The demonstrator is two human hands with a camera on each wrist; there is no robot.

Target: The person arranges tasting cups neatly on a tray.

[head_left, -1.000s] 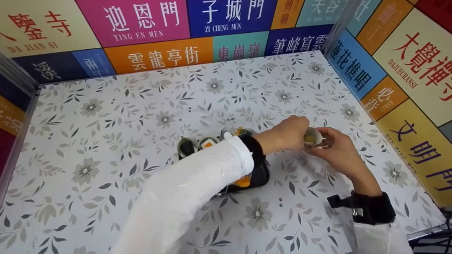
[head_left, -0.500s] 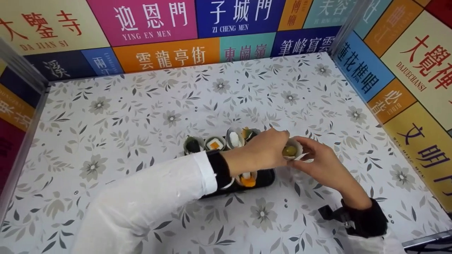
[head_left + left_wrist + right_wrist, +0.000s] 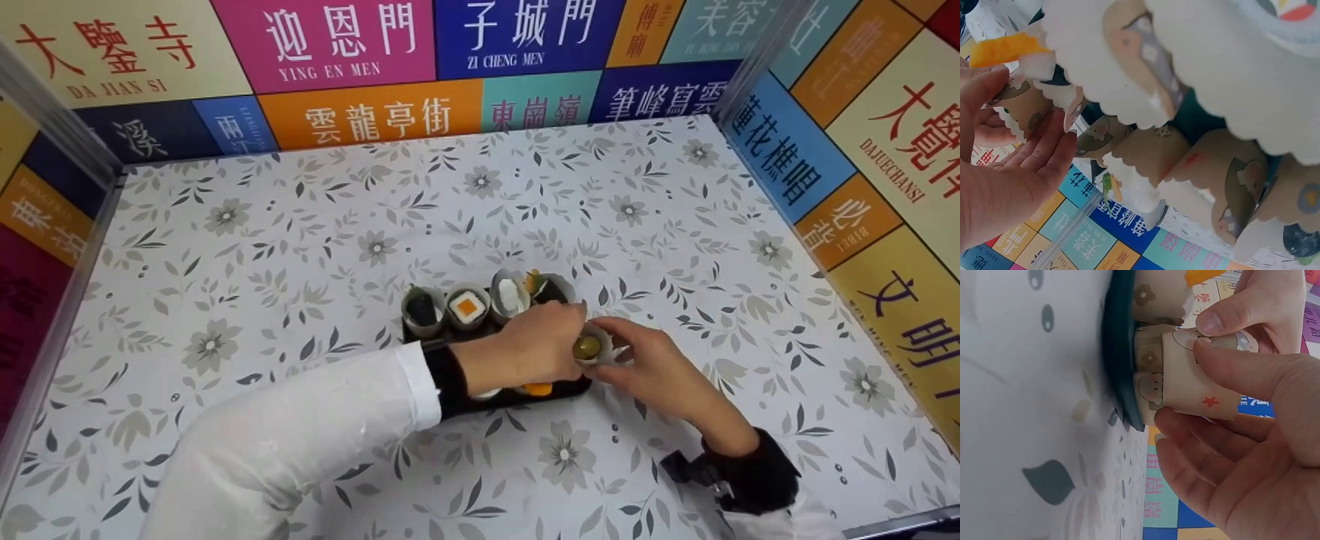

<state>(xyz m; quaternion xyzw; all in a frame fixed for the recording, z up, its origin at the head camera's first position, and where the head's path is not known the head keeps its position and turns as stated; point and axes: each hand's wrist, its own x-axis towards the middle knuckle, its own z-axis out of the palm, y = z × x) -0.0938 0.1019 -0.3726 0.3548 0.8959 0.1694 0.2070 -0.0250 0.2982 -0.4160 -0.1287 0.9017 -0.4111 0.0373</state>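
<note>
Both hands hold a small paper cup (image 3: 604, 352) with a round green olive-like piece (image 3: 587, 346) in it, at the right end of a black tray (image 3: 579, 387). My right hand (image 3: 652, 367) grips the cup from the right, thumb and fingers on opposite sides. From the left, my left hand (image 3: 536, 337) pinches its other side and covers part of the tray. In the right wrist view the brown printed cup (image 3: 1202, 382) overlaps other printed paper (image 3: 1150, 385) close above the tray's edge (image 3: 1120, 354). My left thumb (image 3: 1216, 322) presses on its side.
Other paper cups stand in the tray: one with a dark green piece (image 3: 424, 309), one with a white and orange square piece (image 3: 466, 307), one with a white piece (image 3: 510, 294). An orange piece (image 3: 537, 389) shows at the front. Lettered panels (image 3: 360, 112) bound the flowered tabletop (image 3: 315, 217).
Both hands have carried the paper cup leftward and toward me, from right of the tray to its right end. More of the back row of cups now shows.
</note>
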